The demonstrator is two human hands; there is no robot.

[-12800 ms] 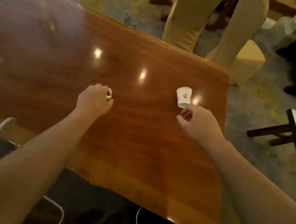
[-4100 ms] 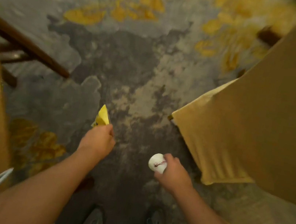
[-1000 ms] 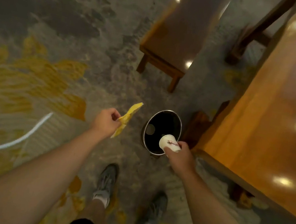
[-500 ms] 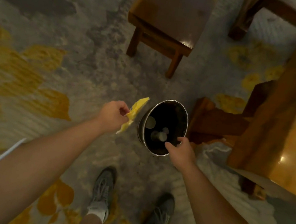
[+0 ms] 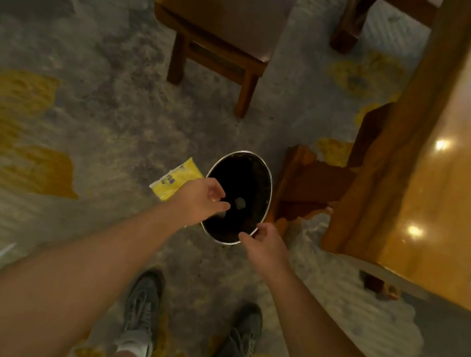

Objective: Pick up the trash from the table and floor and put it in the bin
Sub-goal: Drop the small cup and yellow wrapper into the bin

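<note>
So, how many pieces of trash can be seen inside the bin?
2: a pale piece near the middle of the bin, and another beside the left hand. The dark inside may hide more.

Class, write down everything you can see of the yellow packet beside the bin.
The yellow packet looks like a flat, thin wrapper, bright yellow with small dark print too blurred to read. It lies beyond the left hand, just left of the bin and outside its rim. The hand hides its near corner. Whether it rests on the carpet or is falling cannot be told.
</note>
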